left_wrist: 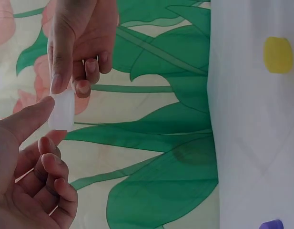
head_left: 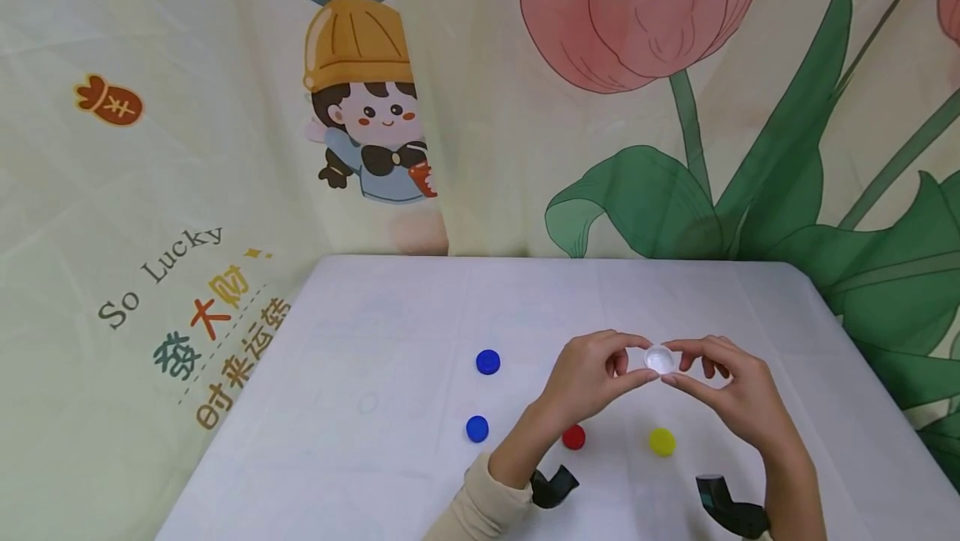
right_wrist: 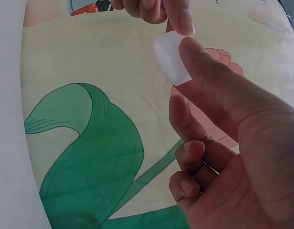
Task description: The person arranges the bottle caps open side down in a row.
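Note:
Both hands hold one small white bottle cap [head_left: 660, 360] up over the right part of the table, its hollow side facing the head camera. My left hand [head_left: 592, 370] pinches its left edge between thumb and index finger. On the opposite edge, my right hand [head_left: 731, 383] pinches it the same way, other fingers loosely curled. In the left wrist view the white cap [left_wrist: 62, 110] appears side-on between the two thumbs. The right wrist view shows the cap's pale rounded wall [right_wrist: 170, 57] at the right thumb [right_wrist: 192, 45].
On the white table [head_left: 360, 474] lie two blue caps [head_left: 488, 362], a red cap [head_left: 573, 437] close by the left forearm, and a yellow cap [head_left: 662, 442] below the hands. Black wrist mounts [head_left: 555, 488] stick out from both wrists. A printed cloth [head_left: 480, 107] hangs behind the table.

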Tool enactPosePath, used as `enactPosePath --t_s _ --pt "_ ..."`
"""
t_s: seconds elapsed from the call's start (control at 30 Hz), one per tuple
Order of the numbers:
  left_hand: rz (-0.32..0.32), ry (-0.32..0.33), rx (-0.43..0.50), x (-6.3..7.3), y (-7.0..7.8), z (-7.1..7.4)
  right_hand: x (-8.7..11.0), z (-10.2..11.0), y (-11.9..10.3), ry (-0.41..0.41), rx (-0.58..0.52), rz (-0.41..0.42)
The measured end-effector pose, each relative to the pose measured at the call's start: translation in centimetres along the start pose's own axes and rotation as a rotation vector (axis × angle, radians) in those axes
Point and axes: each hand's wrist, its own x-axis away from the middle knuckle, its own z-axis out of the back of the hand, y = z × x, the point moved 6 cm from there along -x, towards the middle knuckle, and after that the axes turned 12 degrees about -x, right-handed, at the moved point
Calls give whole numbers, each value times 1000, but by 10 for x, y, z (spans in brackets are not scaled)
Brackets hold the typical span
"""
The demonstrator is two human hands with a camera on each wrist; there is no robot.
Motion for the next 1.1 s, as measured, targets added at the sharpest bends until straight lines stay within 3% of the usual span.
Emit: enactPosePath --t_s 0.07,0.17,0.3,0.4,0.47,0.67,1.1 --pt "7 7 24 1 0 0 0 0 -3 2 -7 6" --pt "60 -11 140 3 -5 -4 1 -1 -4 4 -14 9" --pt "216 -70 351 6 -17 -14 1 -2 -4 8 -12 14" --pt "317 -112 444 8 -23 -20 1 -4 -7 10 -12 26" --pt "352 -135 482 9 -25 -22 0 -4 -12 13 -14 33" --pt "399 -181 558 11 -26 -26 1 -6 -22 8 -19 36" --pt "422 -180 589 11 -28 -31 5 -7 7 -24 -6 -36"
